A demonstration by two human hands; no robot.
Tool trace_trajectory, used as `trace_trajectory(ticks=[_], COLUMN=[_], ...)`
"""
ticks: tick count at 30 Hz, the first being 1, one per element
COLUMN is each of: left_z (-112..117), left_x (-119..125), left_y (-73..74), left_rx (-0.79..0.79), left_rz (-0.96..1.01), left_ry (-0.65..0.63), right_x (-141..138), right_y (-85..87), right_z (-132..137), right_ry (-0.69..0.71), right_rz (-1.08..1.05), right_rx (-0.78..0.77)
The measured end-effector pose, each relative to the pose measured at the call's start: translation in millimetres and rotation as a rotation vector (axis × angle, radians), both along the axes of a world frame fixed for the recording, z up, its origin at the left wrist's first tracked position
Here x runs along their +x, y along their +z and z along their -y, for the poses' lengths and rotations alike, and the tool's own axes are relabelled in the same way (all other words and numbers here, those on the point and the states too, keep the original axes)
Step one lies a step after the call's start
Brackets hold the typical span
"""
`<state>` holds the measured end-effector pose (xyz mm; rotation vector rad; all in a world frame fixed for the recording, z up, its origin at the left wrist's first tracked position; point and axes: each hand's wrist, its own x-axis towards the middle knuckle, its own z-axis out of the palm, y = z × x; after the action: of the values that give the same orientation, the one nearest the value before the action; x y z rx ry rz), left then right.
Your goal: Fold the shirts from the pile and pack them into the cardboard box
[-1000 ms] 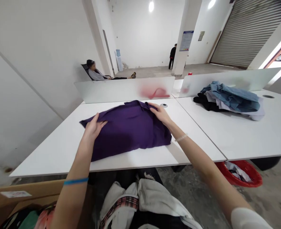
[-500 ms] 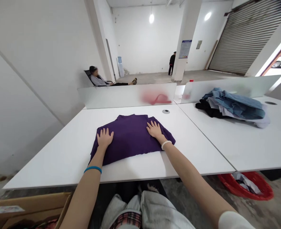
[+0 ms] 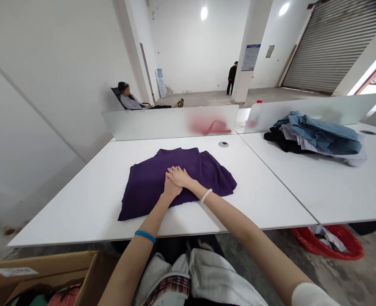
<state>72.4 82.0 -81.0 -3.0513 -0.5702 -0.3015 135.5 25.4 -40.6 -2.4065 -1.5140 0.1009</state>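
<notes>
A folded purple garment [image 3: 149, 182] lies on the white table [image 3: 86, 199] in front of me. Both my hands rest flat on its middle, fingers stretched out. My right hand [image 3: 180, 177] lies partly over my left hand [image 3: 169, 189], so most of the left hand's fingers are hidden. A blue band circles my left wrist and a white bead bracelet my right wrist.
A pile of blue, black and pale clothes [image 3: 317, 137] sits on the adjoining table at right. A red basket [image 3: 330, 243] stands on the floor below it. A cardboard box [image 3: 38, 276] is at lower left. Frosted dividers [image 3: 172, 121] edge the tables. Two people are far behind.
A second ago my hands gripped the garment's edges, then pressed it flat, wide apart. Now both hands have slid inward and meet at its middle, right over left.
</notes>
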Motion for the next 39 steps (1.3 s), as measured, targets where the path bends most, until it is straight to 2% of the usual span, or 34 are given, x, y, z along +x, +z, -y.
trace_trajectory(ticks=[3,7,10,14,19,21,23,25,27,30,34,39], left_z=[-5,-28,-53,-85,-98,-90,-70,-39,-6,31,42,56], left_x=[-1,-11,-32,-69,-93,-94,-92,-90,-89,-88,-94,-124], left_y=[-5.1,-1.8,7.6,21.0,28.3,28.3,26.0,20.4,12.4,3.9,3.8,-2.3], left_rx=[0.02,0.024,0.026,0.035,0.047,0.056,0.073,0.094,0.111,0.093,0.039,0.019], left_rz=[-0.026,-0.038,-0.045,-0.062,-0.089,-0.085,-0.069,-0.043,0.003,0.103,0.123,0.127], left_ry=[-0.038,-0.001,0.084,0.233,0.387,0.424,0.431,0.371,0.203,0.134,0.105,0.05], right_x=[-5,19,54,98,115,114,112,111,110,108,102,95], right_y=[-17.0,-32.6,-37.9,-41.1,-46.2,-47.7,-48.5,-48.8,-48.9,-48.5,-48.1,-46.0], right_z=[11,43,70,98,107,106,105,105,106,111,130,159], right_ry=[0.01,-0.024,-0.116,-0.253,-0.378,-0.394,-0.406,-0.413,-0.418,-0.417,-0.409,-0.447], right_rz=[-0.011,0.109,0.203,0.179,0.142,0.14,0.14,0.142,0.146,0.15,0.157,0.166], right_rx=[0.038,0.05,-0.025,-0.074,-0.09,-0.089,-0.086,-0.083,-0.083,-0.104,-0.143,-0.164])
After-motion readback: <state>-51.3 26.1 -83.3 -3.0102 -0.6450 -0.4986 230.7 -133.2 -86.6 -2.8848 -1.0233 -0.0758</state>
